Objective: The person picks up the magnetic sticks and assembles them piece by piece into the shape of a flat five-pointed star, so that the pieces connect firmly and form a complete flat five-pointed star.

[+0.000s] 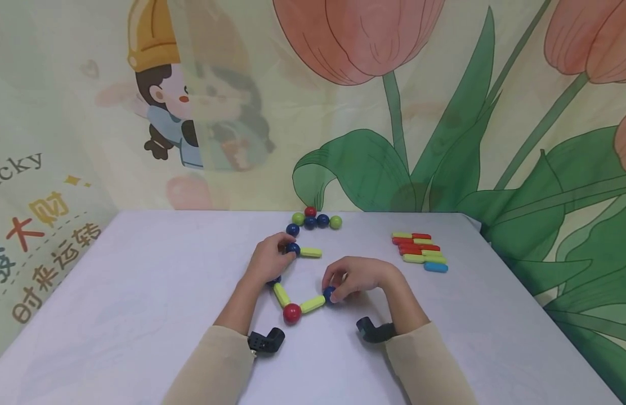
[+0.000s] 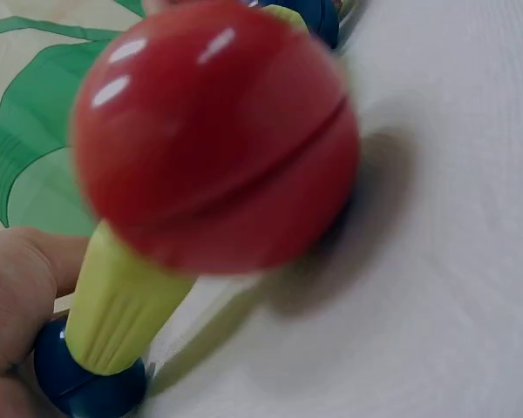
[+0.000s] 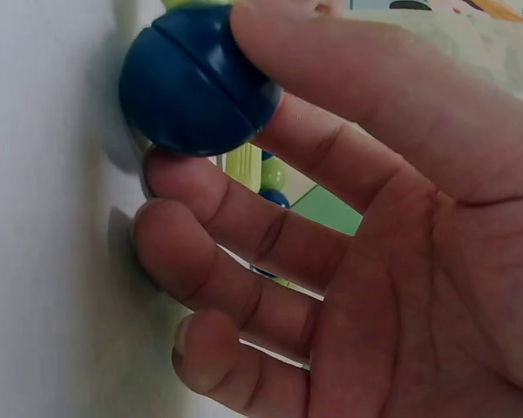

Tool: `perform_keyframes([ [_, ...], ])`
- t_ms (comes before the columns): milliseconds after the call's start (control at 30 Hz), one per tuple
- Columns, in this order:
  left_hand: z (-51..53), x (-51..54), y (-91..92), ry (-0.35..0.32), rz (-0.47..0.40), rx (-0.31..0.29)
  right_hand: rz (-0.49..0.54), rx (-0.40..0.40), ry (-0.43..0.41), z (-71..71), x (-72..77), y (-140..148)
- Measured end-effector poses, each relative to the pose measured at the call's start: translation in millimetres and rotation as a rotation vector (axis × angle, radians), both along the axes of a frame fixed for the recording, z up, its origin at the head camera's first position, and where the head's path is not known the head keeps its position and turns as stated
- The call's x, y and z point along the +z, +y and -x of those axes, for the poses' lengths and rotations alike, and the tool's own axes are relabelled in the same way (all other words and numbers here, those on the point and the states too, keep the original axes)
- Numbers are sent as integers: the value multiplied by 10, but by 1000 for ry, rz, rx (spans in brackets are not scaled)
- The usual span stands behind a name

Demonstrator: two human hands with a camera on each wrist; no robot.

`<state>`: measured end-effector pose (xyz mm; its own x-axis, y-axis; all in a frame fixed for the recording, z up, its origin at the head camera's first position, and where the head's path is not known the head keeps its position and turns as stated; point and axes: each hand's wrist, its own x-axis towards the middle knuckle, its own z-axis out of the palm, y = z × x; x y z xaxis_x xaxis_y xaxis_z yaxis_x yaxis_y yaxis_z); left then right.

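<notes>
My left hand [image 1: 268, 260] grips a blue ball [image 1: 293, 248] between thumb and fingers; a yellow-green stick [image 1: 311, 252] extends from it to the right. Under that hand, a second blue ball [image 2: 91, 374] is partly hidden, joined by a yellow-green stick [image 1: 281, 295] to a red ball [image 1: 291, 314]. Another yellow-green stick [image 1: 313, 304] links the red ball to a third blue ball [image 3: 196, 83]. My right hand [image 1: 362, 275] pinches this third ball between thumb and index finger, its other fingers loosely bent, as the right wrist view shows.
Loose balls, including a red ball [image 1: 310, 212] and a green ball [image 1: 335, 222], lie near the back edge of the white table [image 1: 166, 270]. Several red and yellow-green sticks are stacked in rows at right, with a blue stick [image 1: 436, 268] in front. A printed backdrop stands behind.
</notes>
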<state>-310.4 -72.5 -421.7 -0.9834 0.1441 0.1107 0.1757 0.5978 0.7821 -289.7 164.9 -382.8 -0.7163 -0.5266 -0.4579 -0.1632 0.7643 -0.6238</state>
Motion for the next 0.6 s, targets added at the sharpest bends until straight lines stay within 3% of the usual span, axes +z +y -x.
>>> perform_keyframes([
  [300,-15,13,-27,-46,4,6,46,-52,50,63,-57,149],
  [433,-17,-2,-42,-58,56,-4,81,-75,53,88,-89,217],
  [600,-14,-33,-14,-11,148,0,138,-136,78,139,-157,289],
])
